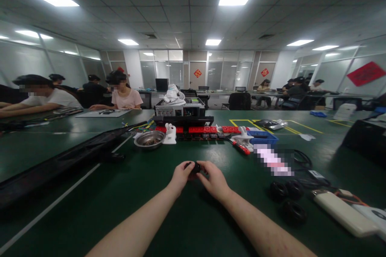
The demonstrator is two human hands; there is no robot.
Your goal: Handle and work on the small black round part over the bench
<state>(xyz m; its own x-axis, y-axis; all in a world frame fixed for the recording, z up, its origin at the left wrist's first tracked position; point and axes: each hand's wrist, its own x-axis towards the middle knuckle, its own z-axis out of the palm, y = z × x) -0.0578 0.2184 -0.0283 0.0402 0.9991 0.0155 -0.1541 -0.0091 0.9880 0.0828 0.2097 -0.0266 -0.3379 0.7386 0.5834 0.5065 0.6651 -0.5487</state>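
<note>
A small black part [196, 167] is pinched between my two hands above the green table [144, 217]; its exact kind is too small to make out. My left hand [182, 174] grips it from the left, thumb on top. From the right, the fingers and thumb of my right hand [212, 179] close on its other side. Beyond the hands are a metal bowl [150, 139] with small pieces in it, a white plastic stand [170, 134] and a red-handled screwdriver [241, 147].
Long black panel [69, 154] lies at left. Blue tray [262, 137] stands right of a white bracket [243, 138]. Several black rings [294, 211], cables and a cream power bank-like block [345, 213] lie at right. An opened metal case [180, 109] stands behind. People sit at left.
</note>
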